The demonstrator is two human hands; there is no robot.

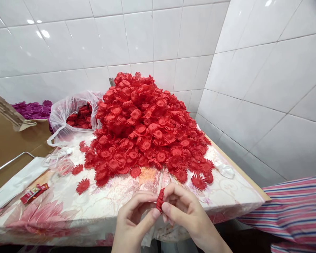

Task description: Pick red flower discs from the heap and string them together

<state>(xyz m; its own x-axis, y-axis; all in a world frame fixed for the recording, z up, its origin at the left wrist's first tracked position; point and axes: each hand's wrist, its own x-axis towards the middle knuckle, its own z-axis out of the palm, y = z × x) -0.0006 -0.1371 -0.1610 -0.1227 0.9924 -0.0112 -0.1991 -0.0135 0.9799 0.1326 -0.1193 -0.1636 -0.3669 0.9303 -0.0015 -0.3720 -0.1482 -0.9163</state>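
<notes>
Between my two hands, over the front edge of the table, is a small red artificial flower point(160, 200) seen edge-on. My left hand point(139, 214) pinches it from the left with thumb and fingers. From the right, my right hand point(184, 211) grips it too, the thumb resting on its near side. Its inner face is hidden by my fingers. Just beyond my hands rises a large heap of red artificial flower pieces point(147, 130), round with fringed petals. A single flower piece point(83, 186) lies loose to the left of the heap.
A white plastic bag point(61, 112) holds darker red flowers at the back left, with purple flowers point(33, 109) behind it. A cardboard box point(28, 140), a red wrapper point(34, 193) and clear plastic point(59, 161) lie left. Striped cloth point(297, 211) hangs at right. Tiled walls point(152, 35) enclose the table.
</notes>
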